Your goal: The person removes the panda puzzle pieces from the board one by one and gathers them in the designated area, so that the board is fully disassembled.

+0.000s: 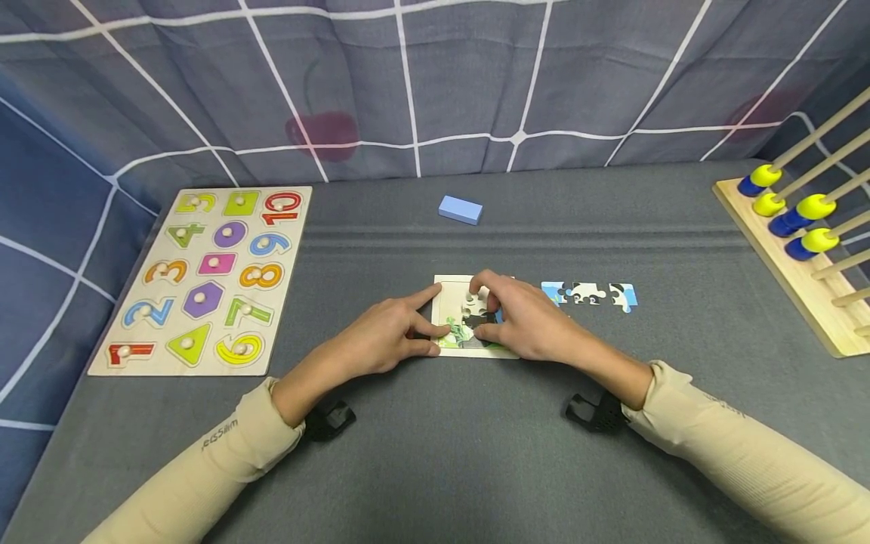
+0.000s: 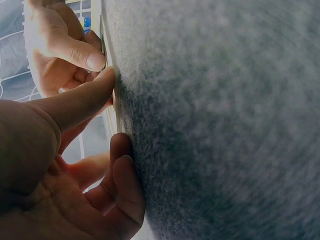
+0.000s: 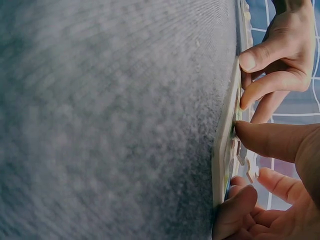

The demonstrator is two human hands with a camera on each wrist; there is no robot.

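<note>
A small wooden jigsaw puzzle tray [image 1: 445, 302] lies on the table, with green leaf and panda pieces in its lower part. My left hand [image 1: 383, 332] rests against the tray's left side, index finger extended to the upper edge and thumb by the lower corner. Over the tray's right part, my right hand [image 1: 526, 317] has its index finger bent and its thumb down on the pictures. Between them is a black-and-white puzzle piece [image 3: 251, 170], tilted up from the tray in the right wrist view. The hand partly hides the tray.
Loose panda puzzle pieces [image 1: 587, 293] lie in a row right of the tray. A blue block [image 1: 460, 210] sits behind it. At left lies a number-and-shape peg board [image 1: 285, 264]; at right stands a wooden bead rack [image 1: 782, 272]. Checked cloth [image 1: 462, 91] hangs behind.
</note>
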